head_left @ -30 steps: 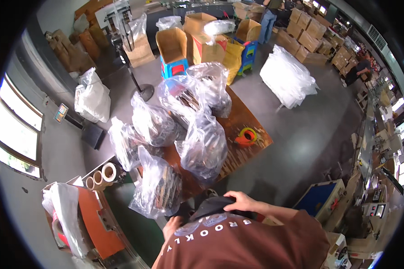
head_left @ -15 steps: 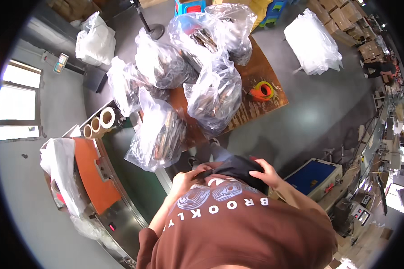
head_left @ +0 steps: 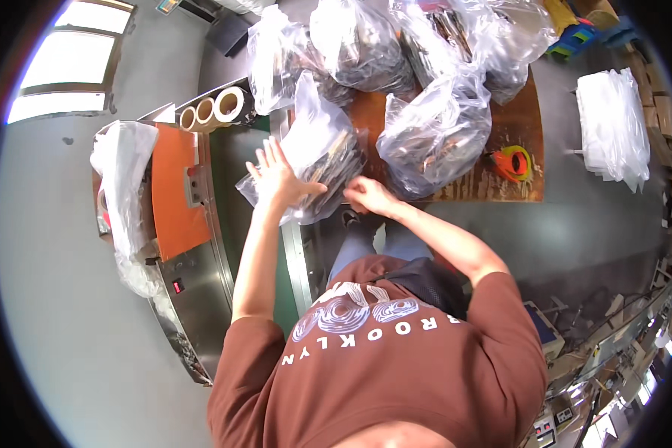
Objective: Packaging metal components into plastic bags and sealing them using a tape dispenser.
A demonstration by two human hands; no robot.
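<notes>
My left hand [head_left: 280, 179] is spread wide over the near left clear plastic bag [head_left: 328, 160], thumb pointing right. Thin dark and brownish pieces fill this bag, too blurred by the plastic to name. At its near right edge is my right hand [head_left: 371, 197], fingers curled closed; what they hold, if anything, is hidden. Just right of it a second filled plastic bag [head_left: 433, 138] rests on the brown wooden board [head_left: 526, 123]. An orange and yellow tape dispenser [head_left: 512, 163] lies on the board's right part.
More filled plastic bags [head_left: 362, 45] crowd the far side. To the left is a machine with an orange panel [head_left: 178, 194] and a green belt [head_left: 248, 231], with large rolls [head_left: 231, 104] beyond it. A stack of clear plastic sheeting [head_left: 612, 123] stands far right.
Both hands have left the dark bundle at my waist and reached forward to the near left bag. The view has swung left, so the bags appear farther right.
</notes>
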